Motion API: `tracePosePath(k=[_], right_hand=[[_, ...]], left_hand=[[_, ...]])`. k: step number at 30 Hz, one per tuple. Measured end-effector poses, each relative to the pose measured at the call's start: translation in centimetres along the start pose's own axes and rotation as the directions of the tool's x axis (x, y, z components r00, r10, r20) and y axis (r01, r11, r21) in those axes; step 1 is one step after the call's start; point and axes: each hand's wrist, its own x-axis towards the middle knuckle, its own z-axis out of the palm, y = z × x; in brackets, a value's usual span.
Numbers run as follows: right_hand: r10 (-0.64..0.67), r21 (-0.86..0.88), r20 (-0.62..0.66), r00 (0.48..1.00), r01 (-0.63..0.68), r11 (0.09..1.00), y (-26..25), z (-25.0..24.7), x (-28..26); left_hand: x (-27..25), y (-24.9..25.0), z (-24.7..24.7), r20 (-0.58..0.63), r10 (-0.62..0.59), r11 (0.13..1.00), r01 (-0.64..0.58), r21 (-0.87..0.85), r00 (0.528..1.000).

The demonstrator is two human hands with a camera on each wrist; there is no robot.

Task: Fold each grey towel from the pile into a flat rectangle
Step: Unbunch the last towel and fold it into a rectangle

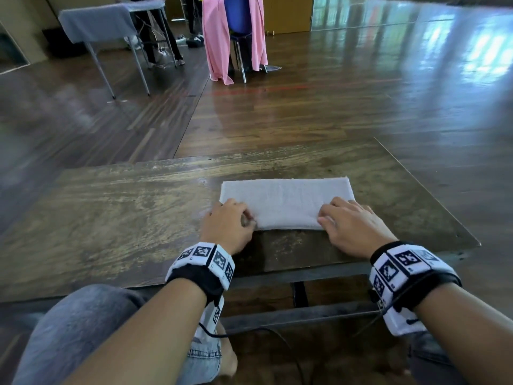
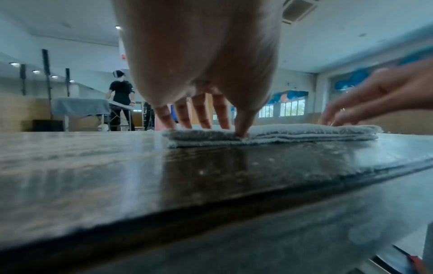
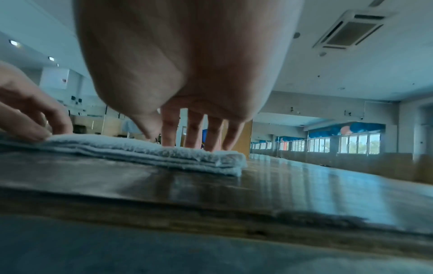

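Observation:
A pale grey towel (image 1: pixel 288 198) lies folded in several layers as a flat rectangle on the right half of the wooden table (image 1: pixel 111 218). My left hand (image 1: pixel 241 215) is at its near left corner. There the fingers (image 2: pixel 201 115) come down on top and the thumb digs into the near edge, pinching the upper layers. My right hand (image 1: pixel 333 215) rests on the near right part of the towel (image 3: pixel 117 148) with straight fingers (image 3: pixel 194 128), tips on the top layer. The towel (image 2: pixel 304 133) shows its stacked edges in the left wrist view.
The table's right edge (image 1: pixel 430 195) runs close beside the towel. Beyond the table is wooden floor. At the back stand another table draped in grey cloth (image 1: pixel 97 20) and a chair hung with pink towels (image 1: pixel 216 37). A person (image 2: pixel 120 92) stands by that far table.

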Motion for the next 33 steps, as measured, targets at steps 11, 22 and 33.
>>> tracePosePath(k=[11,22,33], right_hand=[[-0.203,0.28,-0.011,0.979,0.198,0.939,-5.1,2.3,2.5],[-0.124,0.044,0.054,0.991,0.121,0.992,-3.6,5.6,1.9],[0.037,0.049,0.015,0.999,-0.038,0.998,-2.5,5.8,1.0]], left_hand=[[0.3,2.3,1.9,0.014,0.186,0.98,-0.184,-0.082,0.982],[-0.5,-0.2,5.1,0.078,0.045,0.991,-0.054,0.125,0.996],[-0.5,-1.3,4.6,0.094,-0.033,0.985,0.016,0.171,0.995]])
